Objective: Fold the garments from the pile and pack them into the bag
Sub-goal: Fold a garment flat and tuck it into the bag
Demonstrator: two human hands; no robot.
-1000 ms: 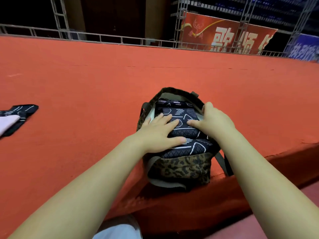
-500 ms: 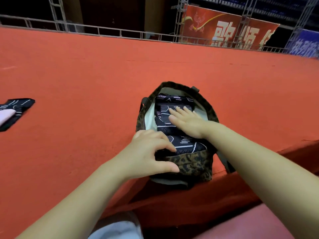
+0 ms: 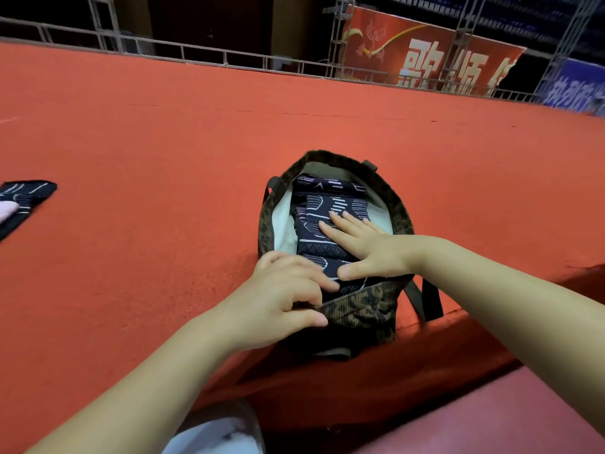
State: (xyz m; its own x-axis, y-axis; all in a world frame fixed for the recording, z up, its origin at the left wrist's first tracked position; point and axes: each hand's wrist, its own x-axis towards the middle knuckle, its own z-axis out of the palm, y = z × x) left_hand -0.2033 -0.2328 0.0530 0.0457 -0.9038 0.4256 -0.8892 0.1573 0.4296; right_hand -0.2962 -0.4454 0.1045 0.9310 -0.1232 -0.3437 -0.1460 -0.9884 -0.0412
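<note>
A leopard-print bag (image 3: 363, 311) with a pale lining stands open at the near edge of the red carpeted platform (image 3: 163, 158). Inside it lies a folded dark navy garment with white line patterns (image 3: 324, 204). My right hand (image 3: 363, 244) lies flat on top of that garment, fingers spread, pressing down. My left hand (image 3: 284, 296) pinches the bag's near rim between thumb and fingers. At the far left edge lie the remaining garments (image 3: 23, 201), one dark with the same pattern and one pale pink.
A metal railing (image 3: 229, 60) runs along the platform's far edge, with a red banner (image 3: 425, 54) and truss posts behind it. The platform drops off just below the bag to a lower reddish floor (image 3: 491, 414).
My right hand slid from the bag's right side onto the garment and now presses it flat. My left hand left the garment and gripped the bag's near rim. The garment sits deeper.
</note>
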